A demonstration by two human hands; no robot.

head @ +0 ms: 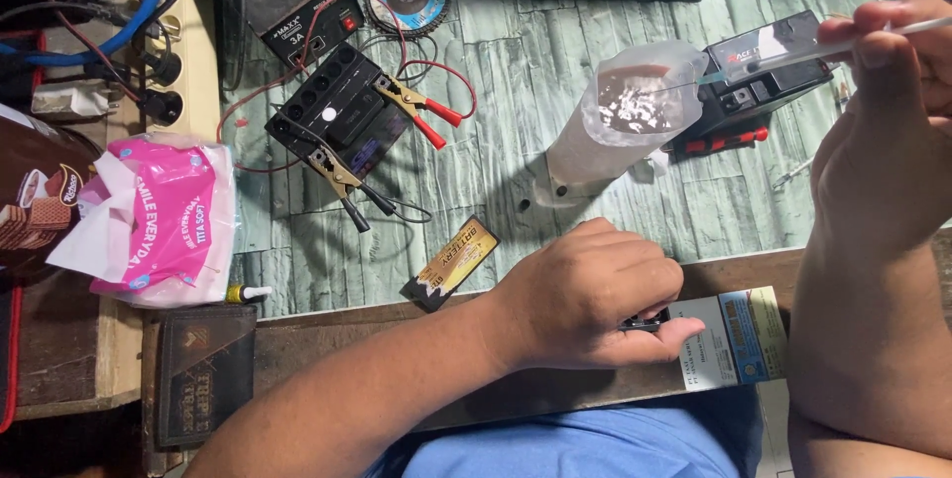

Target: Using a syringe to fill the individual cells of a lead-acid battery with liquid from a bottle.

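Pinched between the thumb and fingers of the right hand (pixel 892 131) is a thin clear tube or syringe-like dropper (pixel 793 54), held nearly level with its tip reaching into the mouth of a translucent plastic container (pixel 625 116) that stands on the pale green bench top (pixel 496 61); dark liquid glints inside that mouth. The left hand (pixel 595 299) is closed over a small dark object (pixel 647 320) at the near wooden edge of the bench, too covered by the fingers to identify, and it lies just beside a white printed card or box (pixel 739 344). To draw cleanly, the tip looks best kept below the liquid surface and the tube steady, with the forearm braced so the light container is not nudged over, since nothing else appears to hold it upright. Just behind the container sits a small black battery (pixel 764 76) with a glossy top. Further left, a second small battery (pixel 342 111) has crocodile clips (pixel 416 106) on red and black leads fixed to it, running to a black charger box (pixel 297 2). A gold and black packet (pixel 451 262) lies near the left hand, and a pink tissue pack (pixel 164 215) rests at the far left.
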